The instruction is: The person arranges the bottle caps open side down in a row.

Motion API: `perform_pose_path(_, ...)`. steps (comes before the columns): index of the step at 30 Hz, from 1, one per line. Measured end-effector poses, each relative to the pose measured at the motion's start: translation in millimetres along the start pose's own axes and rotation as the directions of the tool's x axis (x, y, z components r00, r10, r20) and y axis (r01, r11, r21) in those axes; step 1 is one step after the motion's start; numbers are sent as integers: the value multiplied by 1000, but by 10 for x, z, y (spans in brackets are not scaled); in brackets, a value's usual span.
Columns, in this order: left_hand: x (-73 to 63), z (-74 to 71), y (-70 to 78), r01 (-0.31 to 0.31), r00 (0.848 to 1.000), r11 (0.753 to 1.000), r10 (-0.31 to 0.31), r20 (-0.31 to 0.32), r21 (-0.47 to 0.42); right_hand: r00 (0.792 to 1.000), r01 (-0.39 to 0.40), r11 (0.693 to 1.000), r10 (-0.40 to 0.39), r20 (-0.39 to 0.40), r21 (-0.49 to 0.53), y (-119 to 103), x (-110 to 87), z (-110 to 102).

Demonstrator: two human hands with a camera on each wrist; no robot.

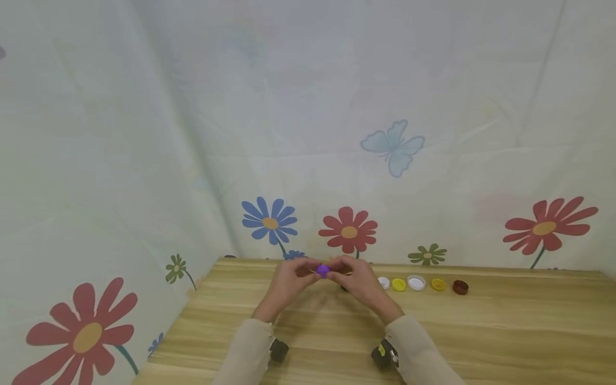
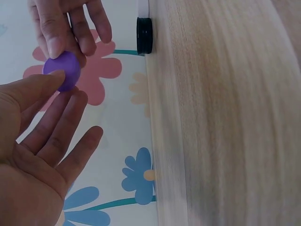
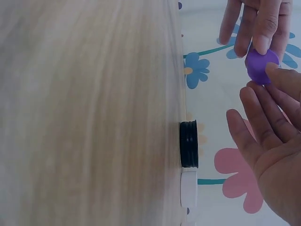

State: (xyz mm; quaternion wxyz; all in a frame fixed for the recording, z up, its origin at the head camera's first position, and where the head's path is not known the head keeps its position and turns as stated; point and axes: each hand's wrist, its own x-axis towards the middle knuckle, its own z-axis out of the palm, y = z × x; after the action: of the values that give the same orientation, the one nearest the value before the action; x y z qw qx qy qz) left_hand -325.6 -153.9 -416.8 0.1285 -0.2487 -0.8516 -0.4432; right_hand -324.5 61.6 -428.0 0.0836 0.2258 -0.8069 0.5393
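Note:
A round purple cap (image 1: 323, 271) is held up over the far part of the table, between both hands. My left hand (image 1: 290, 280) pinches its left side with thumb and fingertips, and my right hand (image 1: 357, 277) pinches the right side. Seen from the left wrist, the flat purple face of the cap (image 2: 62, 70) shows, with a thumb laid on it. The other fingers of each hand are spread loosely. Behind the right hand stands a black ridged cap (image 3: 189, 144), mostly hidden in the head view.
To the right of the hands a row of caps lies along the table's back: white (image 1: 383, 283), yellow (image 1: 398, 284), a larger white (image 1: 416, 283), amber (image 1: 438, 284) and dark brown (image 1: 460, 287). The wooden table (image 1: 327, 331) meets a flower-printed curtain (image 1: 308, 176) behind.

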Motion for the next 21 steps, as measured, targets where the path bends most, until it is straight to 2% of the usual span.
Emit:
perform_pose_path(12, -12, -11, -1, -35, 999, 999, 36, 25, -40, 1000, -25, 998, 25, 3, 59, 3, -13, -19)
perform_pose_path(21, -17, -12, -19, -45, 998, 999, 45, 41, -6, 999, 1, 997, -4, 46, 72, -9, -23, -35)
